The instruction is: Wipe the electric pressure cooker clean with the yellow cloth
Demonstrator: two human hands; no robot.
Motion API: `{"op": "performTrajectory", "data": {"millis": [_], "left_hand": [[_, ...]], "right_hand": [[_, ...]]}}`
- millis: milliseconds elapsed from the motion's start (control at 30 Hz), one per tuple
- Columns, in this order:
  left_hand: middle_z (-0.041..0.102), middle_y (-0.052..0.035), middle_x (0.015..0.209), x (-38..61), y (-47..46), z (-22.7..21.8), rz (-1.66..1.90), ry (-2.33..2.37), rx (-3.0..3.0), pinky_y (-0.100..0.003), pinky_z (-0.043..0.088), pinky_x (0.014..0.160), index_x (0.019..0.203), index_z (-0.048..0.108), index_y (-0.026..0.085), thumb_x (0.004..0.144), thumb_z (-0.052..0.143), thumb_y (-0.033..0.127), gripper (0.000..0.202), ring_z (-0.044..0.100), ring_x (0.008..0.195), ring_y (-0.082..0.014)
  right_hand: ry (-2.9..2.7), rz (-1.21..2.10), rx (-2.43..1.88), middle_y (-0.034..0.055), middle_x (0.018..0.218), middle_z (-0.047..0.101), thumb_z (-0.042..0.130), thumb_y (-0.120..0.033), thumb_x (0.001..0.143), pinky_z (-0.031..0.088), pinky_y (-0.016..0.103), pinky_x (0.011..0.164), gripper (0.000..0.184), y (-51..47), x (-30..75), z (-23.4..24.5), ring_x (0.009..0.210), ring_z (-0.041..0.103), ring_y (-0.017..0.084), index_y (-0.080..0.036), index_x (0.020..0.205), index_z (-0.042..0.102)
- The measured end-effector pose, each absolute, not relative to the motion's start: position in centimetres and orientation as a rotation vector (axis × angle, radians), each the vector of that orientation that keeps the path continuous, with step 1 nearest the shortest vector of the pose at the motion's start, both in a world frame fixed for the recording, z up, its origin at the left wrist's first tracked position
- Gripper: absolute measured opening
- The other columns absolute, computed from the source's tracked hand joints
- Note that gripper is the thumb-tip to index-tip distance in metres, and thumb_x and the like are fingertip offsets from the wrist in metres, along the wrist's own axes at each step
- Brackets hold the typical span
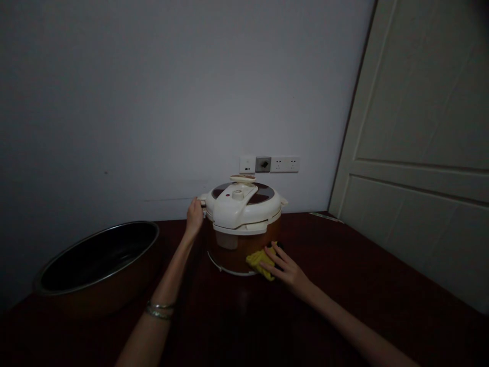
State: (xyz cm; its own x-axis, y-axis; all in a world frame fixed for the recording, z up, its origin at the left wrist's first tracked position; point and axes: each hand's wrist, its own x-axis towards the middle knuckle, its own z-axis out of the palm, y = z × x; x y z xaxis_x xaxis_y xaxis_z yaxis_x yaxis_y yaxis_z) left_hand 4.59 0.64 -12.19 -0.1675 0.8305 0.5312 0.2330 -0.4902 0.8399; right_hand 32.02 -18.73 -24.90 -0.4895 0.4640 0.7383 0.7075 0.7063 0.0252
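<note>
A pressure cooker with a cream lid and orange-brown body stands on a dark red-brown table near the wall. My left hand grips the left side handle of the cooker's lid, fingers curled round it. My right hand presses a yellow cloth against the lower front right of the cooker's body, fingers stretched flat over the cloth.
A large dark metal basin sits on the table at the left. Wall sockets are mounted just behind the cooker. A pale door stands at the right, beside the table's far corner.
</note>
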Motion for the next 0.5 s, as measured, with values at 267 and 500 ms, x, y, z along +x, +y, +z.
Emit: {"op": "performTrajectory", "data": {"millis": [267,500], "left_hand": [[0.068,-0.0108,0.106,4.5,0.7,-12.4,1.698,1.195,1.655,-0.037,0.041,0.098,0.093,0.063,0.015,0.086,0.033,0.025,0.033,0.057,0.110,-0.0226],[0.068,-0.0093,0.105,4.6,0.9,-12.6,1.731,1.158,1.656,-0.039,0.040,0.099,0.096,0.062,0.016,0.087,0.034,0.028,0.032,0.057,0.111,-0.0222]], "right_hand": [[-2.385,-0.254,-0.847,-0.0026,0.138,0.048,0.040,-0.015,0.097,0.032,0.043,0.111,0.041,-17.9,27.1,-19.5,0.135,0.034,0.017,-0.033,0.131,0.051],[-2.666,-0.575,-0.541,0.0035,0.137,0.051,0.045,-0.017,0.097,0.038,0.036,0.109,0.030,-18.1,29.3,-23.3,0.136,0.031,0.016,-0.019,0.123,0.059]]}}
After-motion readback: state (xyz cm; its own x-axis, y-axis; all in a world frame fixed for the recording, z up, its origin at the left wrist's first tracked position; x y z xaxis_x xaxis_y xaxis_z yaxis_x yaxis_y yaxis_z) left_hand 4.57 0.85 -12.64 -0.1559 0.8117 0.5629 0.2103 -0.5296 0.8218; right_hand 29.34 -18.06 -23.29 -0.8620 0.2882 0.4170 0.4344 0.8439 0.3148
